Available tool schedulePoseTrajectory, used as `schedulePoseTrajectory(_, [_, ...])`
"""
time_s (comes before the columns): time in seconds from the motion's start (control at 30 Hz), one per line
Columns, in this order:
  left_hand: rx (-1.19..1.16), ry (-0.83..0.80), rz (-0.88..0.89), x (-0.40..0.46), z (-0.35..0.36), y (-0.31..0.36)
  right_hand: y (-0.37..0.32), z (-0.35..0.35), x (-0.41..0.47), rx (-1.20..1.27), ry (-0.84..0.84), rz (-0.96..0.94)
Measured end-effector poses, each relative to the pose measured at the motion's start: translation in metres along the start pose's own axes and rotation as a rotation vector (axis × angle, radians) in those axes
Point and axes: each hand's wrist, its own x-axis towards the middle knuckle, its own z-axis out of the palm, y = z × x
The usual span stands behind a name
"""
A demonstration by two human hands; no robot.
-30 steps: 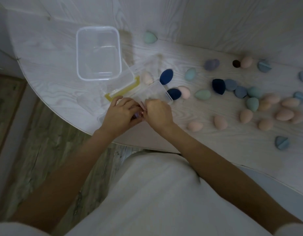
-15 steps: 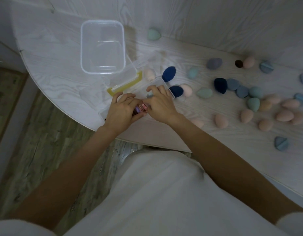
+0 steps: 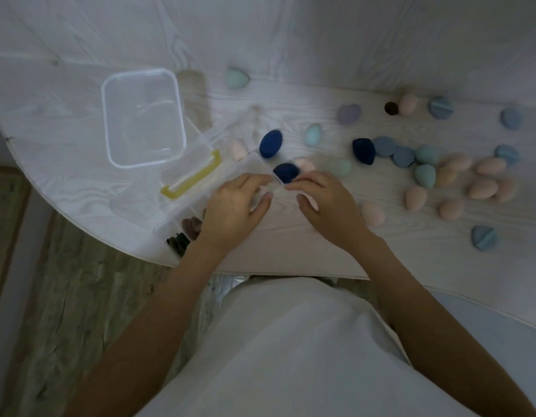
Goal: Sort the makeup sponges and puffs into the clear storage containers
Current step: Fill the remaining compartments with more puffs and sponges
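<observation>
Both hands, left hand [image 3: 233,206] and right hand [image 3: 327,203], have a loose grip on the clear box [image 3: 218,188]. Sponges [image 3: 477,188] lie off to the right. A bump could tip it off the worktop [image 3: 65,139] edge.

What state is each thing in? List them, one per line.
Tub: open, no lid on it, nothing inside.
Divided box: open, dark items in its near compartments.
Yellow latch: undone.
Left hand: open, fingers on the box.
Right hand: open, fingertips at the box corner.
Sponges: loose on the table, unsorted.
</observation>
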Motion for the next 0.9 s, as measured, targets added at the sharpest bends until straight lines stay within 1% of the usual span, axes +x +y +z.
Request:
schedulePoseTrajectory(0.07, [-0.112,-0.037,0.057,0.023,0.02,0.027,0.024,-0.022,-0.023,-0.022,0.057,0.125])
schedulePoseTrajectory(0.13, [-0.166,-0.126,0.132,0.05,0.045,0.053,0.053,-0.042,-0.045,-0.016,0.099,0.282])
schedulePoseTrajectory(0.2, [-0.175,-0.242,0.182,0.078,0.073,0.077,0.084,-0.059,-0.061,-0.004,0.147,0.404])
schedulePoseTrajectory(0.3, [-0.142,-0.402,0.194,0.125,0.121,0.099,0.131,-0.084,-0.065,-0.041,0.163,0.496])
schedulePoseTrajectory(0.4, [-0.043,-0.489,0.126,0.167,0.161,0.102,0.175,-0.097,-0.045,-0.138,0.099,0.493])
schedulePoseTrajectory(0.5, [0.204,-0.54,0.095,0.199,0.194,0.103,0.212,-0.098,-0.019,-0.221,0.046,0.425])
schedulePoseTrajectory(0.57, [0.417,-0.563,0.097,0.211,0.209,0.106,0.226,-0.096,-0.001,-0.252,-0.004,0.45])
schedulePoseTrajectory(0.63, [0.542,-0.596,0.116,0.214,0.216,0.109,0.232,-0.091,0.012,-0.313,-0.107,0.495])
schedulePoseTrajectory(0.67, [0.565,-0.609,0.122,0.212,0.219,0.109,0.236,-0.088,0.018,-0.363,-0.165,0.501])
schedulePoseTrajectory(0.73, [0.579,-0.534,0.158,0.206,0.224,0.105,0.24,-0.082,0.025,-0.476,-0.254,0.507])
schedulePoseTrajectory(0.77, [0.598,-0.514,0.164,0.202,0.226,0.103,0.241,-0.079,0.027,-0.516,-0.272,0.502])
schedulePoseTrajectory(0.8, [0.619,-0.482,0.147,0.202,0.228,0.101,0.241,-0.077,0.03,-0.542,-0.271,0.491])
schedulePoseTrajectory(0.83, [0.601,-0.556,0.106,0.202,0.228,0.102,0.242,-0.075,0.03,-0.558,-0.256,0.481])
schedulePoseTrajectory(0.87, [0.578,-0.594,0.068,0.201,0.229,0.105,0.242,-0.075,0.031,-0.568,-0.232,0.469])
schedulePoseTrajectory(0.9, [0.593,-0.587,0.043,0.2,0.231,0.107,0.242,-0.074,0.031,-0.559,-0.196,0.452])
